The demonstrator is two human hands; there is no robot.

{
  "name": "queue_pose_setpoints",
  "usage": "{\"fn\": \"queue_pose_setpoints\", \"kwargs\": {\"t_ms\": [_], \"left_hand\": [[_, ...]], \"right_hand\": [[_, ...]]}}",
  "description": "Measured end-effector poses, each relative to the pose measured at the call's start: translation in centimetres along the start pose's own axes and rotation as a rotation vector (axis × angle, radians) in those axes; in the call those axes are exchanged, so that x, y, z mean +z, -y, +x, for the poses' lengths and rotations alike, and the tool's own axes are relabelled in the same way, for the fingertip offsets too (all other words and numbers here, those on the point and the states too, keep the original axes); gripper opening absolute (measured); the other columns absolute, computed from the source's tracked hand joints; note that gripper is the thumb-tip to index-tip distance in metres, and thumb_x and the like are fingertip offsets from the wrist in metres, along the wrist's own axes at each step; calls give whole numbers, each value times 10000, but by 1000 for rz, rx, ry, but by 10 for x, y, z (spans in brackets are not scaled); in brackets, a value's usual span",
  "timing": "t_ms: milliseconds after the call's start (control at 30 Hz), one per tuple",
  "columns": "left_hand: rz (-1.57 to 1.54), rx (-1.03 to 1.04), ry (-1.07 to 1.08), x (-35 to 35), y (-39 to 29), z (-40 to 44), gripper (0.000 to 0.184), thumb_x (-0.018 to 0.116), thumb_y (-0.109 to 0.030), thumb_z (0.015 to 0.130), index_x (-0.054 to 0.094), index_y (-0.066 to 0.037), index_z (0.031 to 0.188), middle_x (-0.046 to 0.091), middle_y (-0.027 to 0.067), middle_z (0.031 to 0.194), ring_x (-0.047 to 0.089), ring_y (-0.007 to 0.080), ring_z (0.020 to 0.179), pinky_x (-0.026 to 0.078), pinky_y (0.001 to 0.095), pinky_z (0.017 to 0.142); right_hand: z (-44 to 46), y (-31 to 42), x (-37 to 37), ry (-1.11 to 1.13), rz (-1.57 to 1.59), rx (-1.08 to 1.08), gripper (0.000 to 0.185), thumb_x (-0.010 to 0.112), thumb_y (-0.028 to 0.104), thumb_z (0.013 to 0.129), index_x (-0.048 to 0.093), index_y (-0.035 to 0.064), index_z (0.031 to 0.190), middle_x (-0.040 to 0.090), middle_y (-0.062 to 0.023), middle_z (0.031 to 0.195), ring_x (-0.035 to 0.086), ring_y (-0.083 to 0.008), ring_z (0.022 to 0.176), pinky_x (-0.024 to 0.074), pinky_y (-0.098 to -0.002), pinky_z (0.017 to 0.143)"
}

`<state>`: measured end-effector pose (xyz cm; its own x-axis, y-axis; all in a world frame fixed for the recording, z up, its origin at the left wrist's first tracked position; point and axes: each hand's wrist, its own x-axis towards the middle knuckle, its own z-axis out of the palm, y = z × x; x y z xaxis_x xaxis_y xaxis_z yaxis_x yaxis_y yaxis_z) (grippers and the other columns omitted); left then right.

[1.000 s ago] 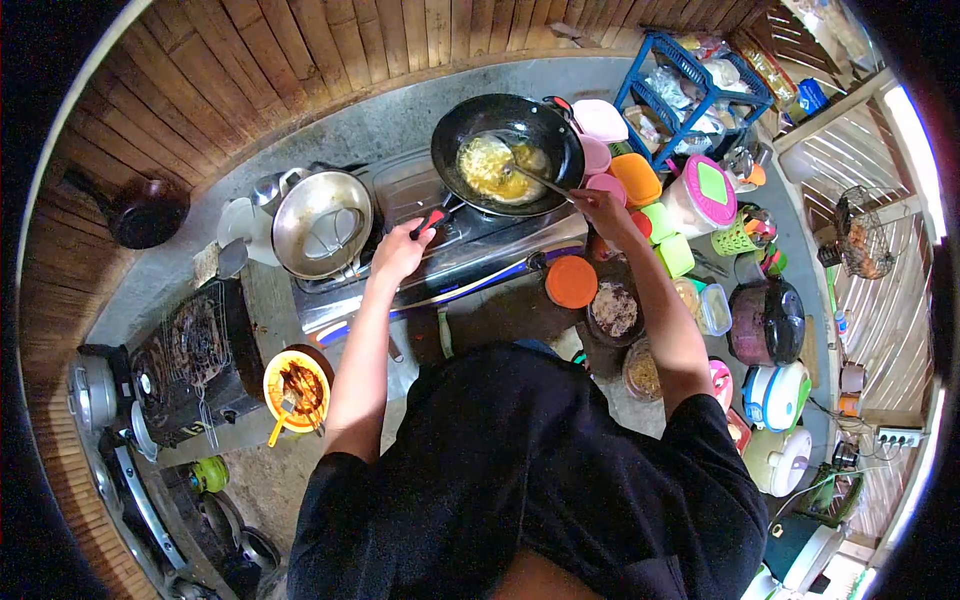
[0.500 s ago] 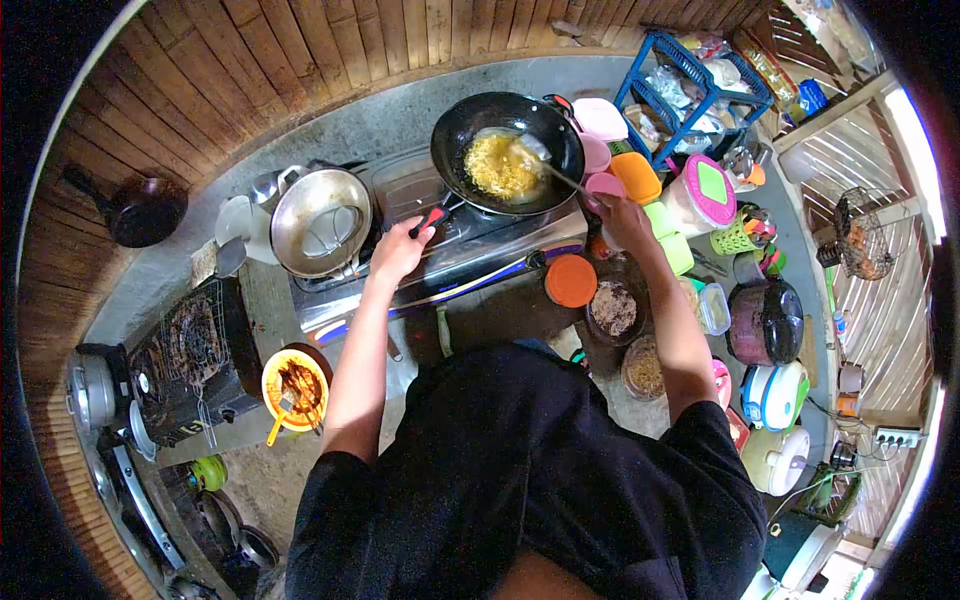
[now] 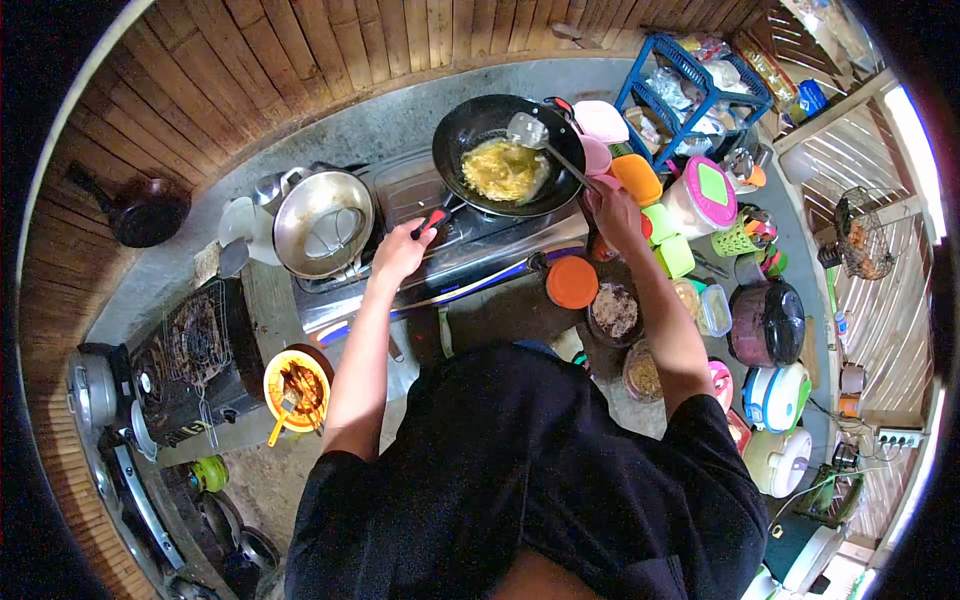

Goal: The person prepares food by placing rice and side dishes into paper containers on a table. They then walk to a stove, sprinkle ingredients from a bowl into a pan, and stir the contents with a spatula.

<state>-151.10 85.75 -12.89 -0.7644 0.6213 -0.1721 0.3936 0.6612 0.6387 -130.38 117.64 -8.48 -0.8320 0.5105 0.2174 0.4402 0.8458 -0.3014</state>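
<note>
A black wok [image 3: 455, 125] sits on the right burner of the stove [image 3: 470, 262], with chopped yellowish food [image 3: 500, 170] frying in oil at its bottom. My left hand [image 3: 398, 258] is closed around the wok's red and black handle [image 3: 432, 222]. In my right hand [image 3: 615, 218] is the handle of a metal spatula [image 3: 527, 130]. Its flat blade is raised over the far right part of the wok, above the food. On the left burner rests a wide silver pan [image 3: 325, 190] holding what looks like a wire rack.
Right of the stove stand colourful lidded tubs [image 3: 640, 178], an orange lid [image 3: 572, 283] and a bowl of brown crumbs [image 3: 614, 310]. A yellow-orange bowl [image 3: 297, 365] with dark sauce is at left. A blue rack [image 3: 690, 95] stands at the back right.
The spatula blade has lifted out of the food and moved up and slightly left. My right hand has shifted a little. My left hand stays on the wok handle.
</note>
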Motion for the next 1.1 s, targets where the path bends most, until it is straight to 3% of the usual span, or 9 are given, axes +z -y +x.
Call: {"fn": "queue_pose_setpoints", "kwargs": {"t_ms": [167,233,367,433,567,733,833,967,1100], "left_hand": [[-15,-80,33,-7,-11,-7,443,571,-424,873,577,-149,1221,616,216,1092,579,352,1062,452,384,884],[-9,-46,7,-5,-6,-5,454,562,-441,869,577,-155,1221,619,212,1085,580,353,1056,455,398,893],[-6,-39,20,0,1,1,470,557,-454,863,575,-151,1222,621,211,1073,579,357,1051,457,413,903],[-14,-58,32,-1,-1,0,470,558,-453,863,575,-151,1222,621,212,1071,578,358,1052,456,414,904],[-30,-56,42,-4,-4,-2,465,558,-451,864,575,-156,1222,621,212,1068,575,358,1054,455,415,905],[12,-18,-9,-3,-6,-4,447,553,-444,869,577,-168,1220,628,204,1057,581,357,1042,459,417,892],[-2,-28,0,-3,-4,-4,435,551,-439,872,582,-170,1212,633,202,1040,588,360,1025,466,420,875],[-4,-36,-2,-8,-10,-8,415,553,-431,871,594,-168,1190,640,205,1013,596,364,1000,474,420,852],[-7,7,-13,-3,-3,-3,404,553,-424,872,598,-170,1182,645,203,996,602,362,990,474,421,847]], "right_hand": [[6,-11,11,-102,-338,-68,301,503,152,875,601,177,1158,633,-211,825,606,-386,812,490,-472,701],[15,-24,30,119,-173,36,286,530,163,874,623,163,1145,630,-198,769,615,-341,728,484,-423,637],[19,-34,55,121,232,-8,268,547,153,888,636,127,1140,610,-134,714,582,-244,646,453,-341,601],[19,-28,48,305,510,79,254,555,138,902,635,74,1135,568,-65,688,529,-173,637,418,-298,594],[11,-20,35,269,587,80,249,540,118,915,630,78,1143,531,-21,685,482,-152,642,414,-291,607],[1,-27,11,-94,123,-26,258,573,150,868,647,109,1111,643,-152,769,593,-310,704,475,-367,652],[-5,-20,-11,-56,-235,-18,257,580,172,849,649,93,1083,650,-202,837,601,-395,793,494,-419,692],[-14,-35,-6,-32,-240,-51,268,481,222,899,627,157,1115,642,-208,821,622,-390,769,490,-473,703],[-15,-41,10,172,186,-104,300,499,226,897,605,146,1167,653,-192,819,638,-365,770,492,-456,683]]}}
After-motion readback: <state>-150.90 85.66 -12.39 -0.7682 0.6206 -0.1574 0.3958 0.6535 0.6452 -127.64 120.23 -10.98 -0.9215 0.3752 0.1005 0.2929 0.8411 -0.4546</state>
